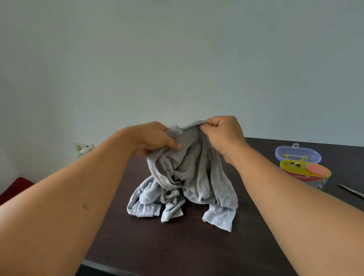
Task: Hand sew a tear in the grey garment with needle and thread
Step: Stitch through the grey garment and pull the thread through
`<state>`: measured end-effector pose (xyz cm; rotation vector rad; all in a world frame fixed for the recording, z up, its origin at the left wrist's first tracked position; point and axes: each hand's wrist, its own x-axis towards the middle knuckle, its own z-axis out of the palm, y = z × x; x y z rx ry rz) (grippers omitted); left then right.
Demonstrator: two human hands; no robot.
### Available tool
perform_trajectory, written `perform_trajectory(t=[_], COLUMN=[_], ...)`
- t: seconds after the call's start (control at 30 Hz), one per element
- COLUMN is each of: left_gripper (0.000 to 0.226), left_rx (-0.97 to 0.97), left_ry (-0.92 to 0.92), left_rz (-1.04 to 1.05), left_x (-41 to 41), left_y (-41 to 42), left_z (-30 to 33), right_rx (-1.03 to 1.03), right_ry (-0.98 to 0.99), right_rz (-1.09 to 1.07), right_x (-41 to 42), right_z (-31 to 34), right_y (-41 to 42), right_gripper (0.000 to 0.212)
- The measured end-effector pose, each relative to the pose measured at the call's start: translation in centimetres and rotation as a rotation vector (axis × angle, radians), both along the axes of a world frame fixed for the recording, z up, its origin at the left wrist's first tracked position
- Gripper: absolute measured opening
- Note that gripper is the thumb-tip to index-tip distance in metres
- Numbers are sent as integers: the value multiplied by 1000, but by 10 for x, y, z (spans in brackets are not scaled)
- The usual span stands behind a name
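Left hand [155,139] and right hand [221,134], each gripping the top fold of a crumpled grey ribbed fabric garment [186,181], lifted, lower folds resting on dark wooden tabletop [190,246].

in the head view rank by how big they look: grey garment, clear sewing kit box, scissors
1. grey garment, clearly largest.
2. clear sewing kit box.
3. scissors, smallest as seen, but cut off by the right frame edge, so their true size is unsure.
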<state>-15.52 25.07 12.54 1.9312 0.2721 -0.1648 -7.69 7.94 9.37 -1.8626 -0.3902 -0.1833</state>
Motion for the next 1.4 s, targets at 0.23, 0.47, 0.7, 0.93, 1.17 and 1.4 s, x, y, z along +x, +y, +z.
perform_trajectory(t=[0.23, 0.47, 0.7, 0.93, 1.17, 1.4], left_gripper=[29, 41, 54, 51, 53, 111], left_rx=[-485, -569, -764, -918, -166, 679], left_ry=[-36, -206, -280, -295, -160, -1], left_rz=[35, 65, -16, -27, 257, -27], left_x=[-3, 4, 5, 11, 8, 1], left_y=[1, 7, 5, 9, 26, 18], left_z=[2, 1, -2, -8, -20, -18], right_rx=[79, 213, 92, 240, 376, 434], right_ry=[80, -48, 69, 202, 198, 256], right_rz=[22, 152, 315, 360, 77, 185], right_x=[-7, -39, -45, -52, -23, -7], right_z=[-29, -28, -38, -32, -15, 21], right_y=[2, -2, 10, 12, -15, -22], right_gripper=[10, 21, 15, 13, 23, 33])
